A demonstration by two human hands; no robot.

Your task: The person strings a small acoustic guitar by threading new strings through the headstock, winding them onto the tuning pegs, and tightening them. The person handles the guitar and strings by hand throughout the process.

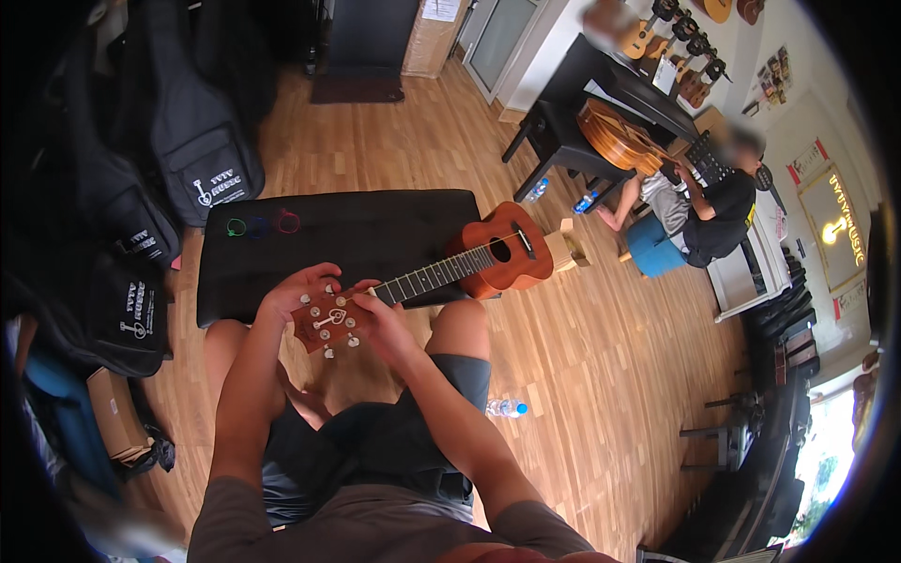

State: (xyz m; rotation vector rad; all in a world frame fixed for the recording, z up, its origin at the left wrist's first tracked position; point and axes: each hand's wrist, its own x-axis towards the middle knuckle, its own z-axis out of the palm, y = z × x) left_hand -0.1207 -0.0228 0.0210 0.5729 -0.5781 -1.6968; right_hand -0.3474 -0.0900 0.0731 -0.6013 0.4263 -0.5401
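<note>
A small reddish-brown guitar (502, 251) lies slantwise, its body on the right end of a black padded bench (328, 220) and its headstock (328, 321) toward me, over my lap. Several silver tuning pegs line the headstock's edges. My left hand (298, 289) is at the headstock's far left edge, its fingers curled in by the pegs; what lies between the fingertips is too small to tell. Closed on the headstock where it meets the neck is my right hand (380, 324), with the thumb near the nut. Across the fretboard, the strings are hard to make out.
Green (236, 227) and red (288, 221) coils lie on the bench. An opened cardboard box (565, 247) stands beyond the guitar body. A water bottle (508, 408) lies right of my leg. Black instrument bags (202, 141) stand left. Another person (718, 211) sits with a guitar at the far right.
</note>
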